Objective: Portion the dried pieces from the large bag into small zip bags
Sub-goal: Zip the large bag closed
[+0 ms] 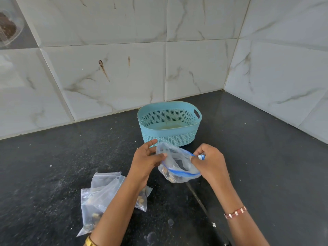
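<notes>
The large clear bag (pixel 177 166) with a blue zip strip hangs above the black counter, its mouth spread wide. A few brown dried pieces lie at its bottom. My left hand (pixel 148 159) pinches the bag's left rim between thumb and fingers. My right hand (pixel 209 160) grips the right rim at the blue strip. Several small clear zip bags (pixel 103 194) lie in a loose heap on the counter at the lower left, partly under my left forearm. Some of them hold brown and yellowish pieces.
A teal perforated plastic basket (pixel 169 133) stands just behind the hands, close to the tiled wall. Marble-look tiles close off the back and the right side. The black counter (pixel 257 174) has a seam running toward me.
</notes>
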The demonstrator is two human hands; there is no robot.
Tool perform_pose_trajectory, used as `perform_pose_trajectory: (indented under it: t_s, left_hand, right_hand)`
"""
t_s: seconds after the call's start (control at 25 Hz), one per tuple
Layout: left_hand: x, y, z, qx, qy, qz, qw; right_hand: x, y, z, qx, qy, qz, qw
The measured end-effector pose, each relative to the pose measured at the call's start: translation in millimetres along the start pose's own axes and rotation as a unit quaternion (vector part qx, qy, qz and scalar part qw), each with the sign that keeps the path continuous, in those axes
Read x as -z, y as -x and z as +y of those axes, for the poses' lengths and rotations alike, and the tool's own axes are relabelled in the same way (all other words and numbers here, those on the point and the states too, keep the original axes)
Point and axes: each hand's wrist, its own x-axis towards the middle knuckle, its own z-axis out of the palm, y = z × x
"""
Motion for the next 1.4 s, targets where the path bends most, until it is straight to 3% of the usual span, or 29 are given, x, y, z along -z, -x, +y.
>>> perform_pose_trajectory:
  t_s: [0.08, 0.24, 0.32, 0.4, 0.48, 0.56, 0.68, 0.76, 0.84, 0.92, 1.04, 1.12, 1.2, 1.28, 1.4]
  left_hand:
    - [0.5, 3.8, 1.6, -0.060, -0.189, 0.007, 0.980]
    - [-3.8, 2.9, 9.5, -0.138, -0.438, 0.026, 0.888]
    - [-6.7, 1.3, 9.6, -0.141, -0.532, 0.039, 0.834]
    - [-5.7, 1.6, 10.6, -0.113, -0.563, 0.047, 0.817]
    - [1.6, -0.8, 12.3, -0.022, -0.457, 0.009, 0.889]
    - [6.4, 1.2, 15.3, 0.100, -0.264, -0.056, 0.958]
    - [4.6, -0.6, 11.0, 0.120, -0.126, -0.051, 0.983]
    - [-0.2, -2.3, 7.4, 0.092, -0.096, -0.032, 0.991]
    - [-2.9, -3.6, 4.3, 0.060, -0.079, -0.036, 0.994]
    - [-3.7, -3.5, 2.0, 0.020, -0.079, -0.048, 0.996]
    - [-1.1, -1.6, -4.2, -0.049, -0.083, -0.058, 0.994]
    - [1.8, 0.8, -15.0, -0.096, -0.093, -0.068, 0.989]
    - [5.3, 4.0, -31.8, -0.103, -0.105, -0.129, 0.981]
    - [4.6, 8.3, -45.1, -0.098, -0.152, -0.207, 0.962]
    - [2.5, 4.5, -57.0, -0.128, -0.272, -0.194, 0.934]
  right_hand:
    - [1.8, 2.5, -3.8, 0.020, 0.017, 0.065, 0.998]
    - [-0.6, 10.5, -11.0, 0.072, 0.023, 0.139, 0.987]
    - [-3.3, 12.9, -11.8, 0.087, 0.029, 0.159, 0.983]
    - [-3.4, 11.7, -10.0, 0.090, 0.040, 0.174, 0.980]
    - [-0.9, 8.6, -6.7, 0.081, 0.044, 0.170, 0.981]
    - [2.7, 6.8, -5.2, 0.095, 0.067, 0.149, 0.982]
    - [6.0, 9.9, -8.6, 0.193, 0.109, 0.125, 0.967]
    - [3.7, 14.2, -14.4, 0.259, 0.069, 0.060, 0.962]
    - [-3.9, 19.7, -17.3, 0.248, 0.050, -0.072, 0.965]
    - [-10.4, 21.1, -13.7, 0.219, 0.122, -0.160, 0.955]
    - [-8.2, 16.0, -9.9, 0.174, 0.143, -0.171, 0.959]
    - [-4.4, 7.8, -5.3, 0.113, 0.070, -0.177, 0.975]
    - [-2.2, -1.9, -0.2, 0.052, -0.009, -0.192, 0.980]
    - [-0.7, -11.5, 4.7, 0.024, -0.038, -0.213, 0.976]
    - [-4.0, -15.8, 6.3, 0.006, -0.063, -0.278, 0.959]
